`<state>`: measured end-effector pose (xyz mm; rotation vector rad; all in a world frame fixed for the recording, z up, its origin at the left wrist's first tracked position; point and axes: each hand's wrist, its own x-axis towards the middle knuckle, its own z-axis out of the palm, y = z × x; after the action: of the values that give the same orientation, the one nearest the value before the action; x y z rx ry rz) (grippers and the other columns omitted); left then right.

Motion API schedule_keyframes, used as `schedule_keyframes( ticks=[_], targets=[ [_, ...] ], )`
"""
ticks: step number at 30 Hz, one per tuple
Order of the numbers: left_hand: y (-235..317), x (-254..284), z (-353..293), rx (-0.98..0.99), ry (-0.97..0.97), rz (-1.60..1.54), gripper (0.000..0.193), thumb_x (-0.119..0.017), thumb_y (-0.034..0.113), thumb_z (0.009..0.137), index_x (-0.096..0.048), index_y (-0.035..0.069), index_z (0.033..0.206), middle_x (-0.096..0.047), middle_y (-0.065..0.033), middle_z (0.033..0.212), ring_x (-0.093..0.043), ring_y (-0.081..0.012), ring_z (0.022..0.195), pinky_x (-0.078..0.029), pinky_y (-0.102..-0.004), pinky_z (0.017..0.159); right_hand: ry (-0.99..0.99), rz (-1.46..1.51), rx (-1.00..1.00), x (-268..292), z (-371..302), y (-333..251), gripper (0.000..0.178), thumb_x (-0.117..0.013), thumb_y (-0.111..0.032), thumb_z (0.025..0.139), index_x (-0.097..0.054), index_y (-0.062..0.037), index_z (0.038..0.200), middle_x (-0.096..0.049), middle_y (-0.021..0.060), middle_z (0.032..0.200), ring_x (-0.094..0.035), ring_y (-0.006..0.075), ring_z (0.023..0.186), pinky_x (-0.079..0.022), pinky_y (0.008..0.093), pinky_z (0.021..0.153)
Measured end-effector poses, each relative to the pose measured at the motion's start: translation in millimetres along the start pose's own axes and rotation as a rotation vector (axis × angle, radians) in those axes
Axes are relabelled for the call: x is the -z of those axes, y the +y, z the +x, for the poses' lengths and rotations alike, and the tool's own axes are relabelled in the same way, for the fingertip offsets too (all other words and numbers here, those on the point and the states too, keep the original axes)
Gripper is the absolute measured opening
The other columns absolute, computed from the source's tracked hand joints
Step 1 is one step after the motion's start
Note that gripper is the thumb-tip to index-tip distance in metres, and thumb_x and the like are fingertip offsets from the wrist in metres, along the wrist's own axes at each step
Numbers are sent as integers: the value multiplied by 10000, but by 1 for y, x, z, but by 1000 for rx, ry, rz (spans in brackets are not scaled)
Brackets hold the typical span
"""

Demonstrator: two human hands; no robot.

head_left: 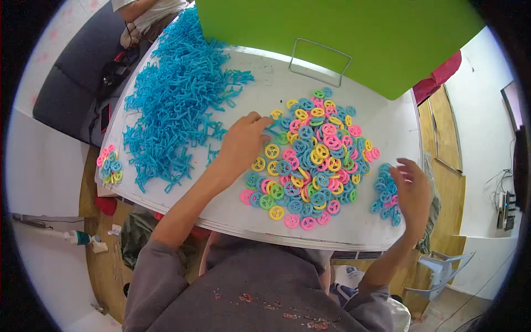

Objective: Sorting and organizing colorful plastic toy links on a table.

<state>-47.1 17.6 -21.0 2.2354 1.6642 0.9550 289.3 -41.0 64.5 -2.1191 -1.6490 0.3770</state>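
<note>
A heap of small plastic wheels (318, 160) in pink, yellow, blue and green spreads across the middle of the white table (238, 213). My left hand (243, 143) is at its left edge, fingers bent together, with a small blue plastic piece (271, 129) at the fingertips. Its exact shape is partly hidden. To the left lies a large mound of blue plastic frame pieces (182, 99). At the right, my right hand (410, 191) hovers with fingers apart beside a small pile of blue pieces with a few pink wheels (383, 191). I see nothing in that hand.
A bright green board (343, 39) with a wire handle (321, 71) stands at the far side. A small cluster of wheels (109, 165) sits at the left table edge. Another person's arm (138, 10) shows at the upper left, near a dark sofa (72, 83).
</note>
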Motion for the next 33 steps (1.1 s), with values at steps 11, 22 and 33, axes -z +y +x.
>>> schedule_keyframes(
  ticks=[11, 22, 33],
  targets=[
    [35, 28, -2, -517, 30, -159, 192, -627, 16, 754, -644, 41, 944, -626, -82, 951, -634, -243, 808, -528, -318, 673, -399, 699, 421, -83, 9, -91, 270, -649, -78, 832, -621, 19, 1082, -676, 86, 1006, -631, 148, 889, -495, 291, 811],
    [22, 6, -14, -88, -59, -258, 221, -717, 23, 689, -639, 53, 893, -610, -99, 853, -591, -246, 726, -488, -330, 621, -607, 850, 223, -103, 7, -76, 191, -666, -37, 837, -615, 30, 1008, -669, 70, 863, -639, 101, 755, -508, 218, 656],
    [43, 8, -22, 340, -168, -787, 176, -646, 42, 829, -616, 15, 1000, -627, -56, 963, -616, -125, 756, -492, -266, 618, -468, 913, 143, -105, 8, -70, 168, -679, -43, 827, -643, -2, 985, -668, 45, 864, -618, 75, 742, -494, 202, 666]
  ],
)
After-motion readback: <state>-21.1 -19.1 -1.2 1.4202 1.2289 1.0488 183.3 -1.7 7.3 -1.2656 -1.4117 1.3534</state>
